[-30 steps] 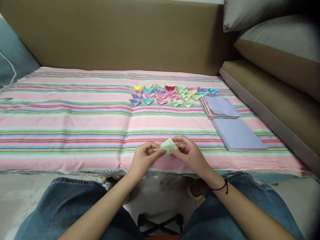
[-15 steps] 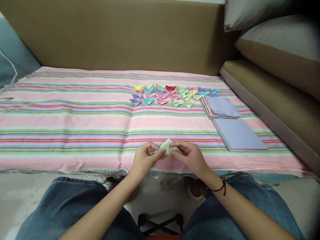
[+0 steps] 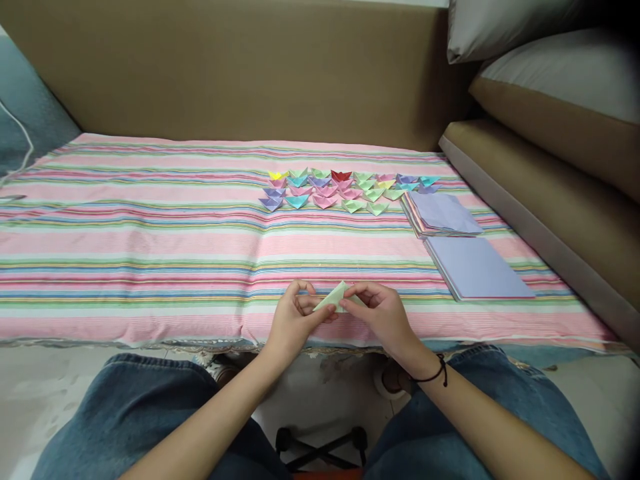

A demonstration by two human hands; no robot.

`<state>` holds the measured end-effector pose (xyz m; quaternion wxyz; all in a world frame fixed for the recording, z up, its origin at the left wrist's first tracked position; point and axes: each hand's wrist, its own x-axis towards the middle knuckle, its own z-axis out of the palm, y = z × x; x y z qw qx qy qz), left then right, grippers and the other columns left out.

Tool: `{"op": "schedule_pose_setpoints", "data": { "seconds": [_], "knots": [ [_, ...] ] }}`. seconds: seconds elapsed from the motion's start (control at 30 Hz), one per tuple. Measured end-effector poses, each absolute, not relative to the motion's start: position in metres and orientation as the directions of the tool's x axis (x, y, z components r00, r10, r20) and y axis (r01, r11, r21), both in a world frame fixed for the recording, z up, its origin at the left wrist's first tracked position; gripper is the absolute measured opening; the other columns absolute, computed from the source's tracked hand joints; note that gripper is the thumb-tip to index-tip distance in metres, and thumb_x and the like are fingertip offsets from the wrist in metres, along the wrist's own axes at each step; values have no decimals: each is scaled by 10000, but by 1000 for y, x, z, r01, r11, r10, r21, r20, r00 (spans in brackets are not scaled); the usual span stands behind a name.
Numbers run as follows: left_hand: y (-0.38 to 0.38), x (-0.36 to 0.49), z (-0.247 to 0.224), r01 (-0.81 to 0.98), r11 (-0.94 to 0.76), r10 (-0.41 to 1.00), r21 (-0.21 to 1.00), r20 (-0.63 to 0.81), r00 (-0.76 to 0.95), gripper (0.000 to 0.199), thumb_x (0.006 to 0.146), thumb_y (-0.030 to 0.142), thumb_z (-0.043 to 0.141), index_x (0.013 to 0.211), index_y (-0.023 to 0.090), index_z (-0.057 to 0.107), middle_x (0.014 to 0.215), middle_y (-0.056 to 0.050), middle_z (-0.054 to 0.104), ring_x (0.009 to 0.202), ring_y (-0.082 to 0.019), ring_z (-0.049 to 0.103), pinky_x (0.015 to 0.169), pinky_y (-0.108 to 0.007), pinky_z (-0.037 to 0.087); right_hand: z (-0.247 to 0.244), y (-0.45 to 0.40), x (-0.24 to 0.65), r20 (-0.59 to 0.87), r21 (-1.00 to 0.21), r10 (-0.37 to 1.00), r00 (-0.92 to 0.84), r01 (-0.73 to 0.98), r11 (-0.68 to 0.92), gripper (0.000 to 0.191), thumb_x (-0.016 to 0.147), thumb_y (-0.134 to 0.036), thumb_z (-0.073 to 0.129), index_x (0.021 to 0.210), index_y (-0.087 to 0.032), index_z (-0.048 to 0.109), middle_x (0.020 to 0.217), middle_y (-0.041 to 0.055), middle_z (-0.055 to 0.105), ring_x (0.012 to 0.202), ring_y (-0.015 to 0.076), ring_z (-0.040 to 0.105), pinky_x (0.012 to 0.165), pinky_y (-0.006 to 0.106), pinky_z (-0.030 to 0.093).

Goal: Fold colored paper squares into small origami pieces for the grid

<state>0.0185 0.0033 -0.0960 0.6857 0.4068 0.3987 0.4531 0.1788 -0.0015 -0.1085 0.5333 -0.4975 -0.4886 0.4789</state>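
Note:
A small pale-green piece of origami paper (image 3: 334,297), folded into a triangle, is held just above the front of the striped cloth. My left hand (image 3: 295,316) pinches its left side, thumb in front and fingers behind, with the index finger curled away from the paper. My right hand (image 3: 383,311) grips the right side between thumb and index finger, covering part of that edge. Farther back stand rows of small folded paper boats (image 3: 325,191) in pink, green, blue, purple, yellow and red.
Two stacks of square paper lie to the right: an uneven stack (image 3: 445,215) behind and a neat lilac-topped stack (image 3: 480,268) nearer. Cushions (image 3: 545,160) line the right side. A brown backrest (image 3: 250,73) rises behind the striped cloth (image 3: 125,247).
The paper has turned slightly and its tip has shifted a little right. My left index finger has lifted and curled away, while my right fingers have moved in along the edge.

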Motion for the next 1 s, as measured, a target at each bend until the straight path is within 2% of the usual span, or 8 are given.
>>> {"op": "schedule_pose_setpoints", "data": {
  "seconds": [0.33, 0.57, 0.77, 1.0],
  "knots": [
    [4, 17, -98, -304, 300, 930, 904, -206, 303, 469, 612, 267, 791, 871, 202, 406, 670, 0, 704, 619, -177, 684, 651, -285, 544, -109, -3, 180, 7, -1000, 997, 77, -24, 9, 146, 615, -268, 756, 679, -196, 646, 730, 19, 661, 735, 190, 625, 706, 326, 508],
    [6, 14, -94, -284, 347, 913, 894, -252, 321, 404, 709, 342, 712, 968, 185, 444, 727, -12, 703, 680, -180, 691, 724, -311, 536, -108, -1, 183, -13, -999, 995, 97, -52, -8, 168, 615, -273, 762, 693, -194, 637, 732, 20, 651, 729, 184, 617, 661, 304, 496],
    [3, 19, -97, -261, 322, 907, 910, -217, 362, 538, 599, 236, 800, 992, 193, 434, 754, -19, 702, 710, -167, 672, 676, -263, 511, -109, -2, 181, 11, -999, 998, 66, -41, 14, 145, 635, -267, 749, 698, -201, 637, 731, 11, 645, 737, 181, 617, 680, 304, 499],
    [0, 21, -102, -291, 316, 927, 903, -230, 295, 550, 588, 237, 802, 985, 199, 422, 693, 7, 684, 622, -156, 655, 638, -271, 511, -109, -5, 177, 23, -999, 997, 70, -32, 25, 153, 625, -276, 751, 690, -204, 633, 714, 11, 634, 705, 178, 607, 649, 307, 505]
  ]
}}
